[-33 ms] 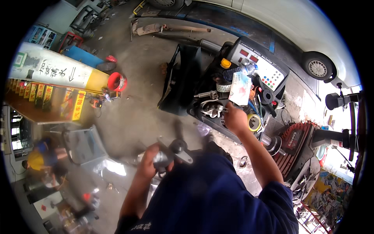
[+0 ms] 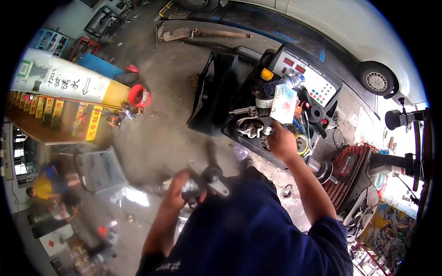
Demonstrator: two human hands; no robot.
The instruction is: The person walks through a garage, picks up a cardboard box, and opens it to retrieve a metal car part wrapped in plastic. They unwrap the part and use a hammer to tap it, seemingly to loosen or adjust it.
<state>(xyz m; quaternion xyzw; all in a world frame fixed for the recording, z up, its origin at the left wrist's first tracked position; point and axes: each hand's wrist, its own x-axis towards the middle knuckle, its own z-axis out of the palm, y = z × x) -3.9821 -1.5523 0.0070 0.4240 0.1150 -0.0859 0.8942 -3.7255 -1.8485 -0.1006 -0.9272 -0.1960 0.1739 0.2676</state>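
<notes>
Metal bracket part (image 2: 209, 180) clamped in left hand (image 2: 177, 191) fingers; right hand (image 2: 282, 143) in black machine tray (image 2: 239, 133), finger state can't tell.

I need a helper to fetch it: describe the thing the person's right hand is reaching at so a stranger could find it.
Find the wheel balancing machine with its grey button panel, beside the white car. In its black tool tray, the right hand touches a flat pale-blue and white packet standing upright, unlike the dark metal tools nearby.

A metal part (image 2: 205, 181) sits in the left hand (image 2: 177, 191), while the tool tray (image 2: 251, 126) lies just before the right hand (image 2: 282, 143).
</notes>
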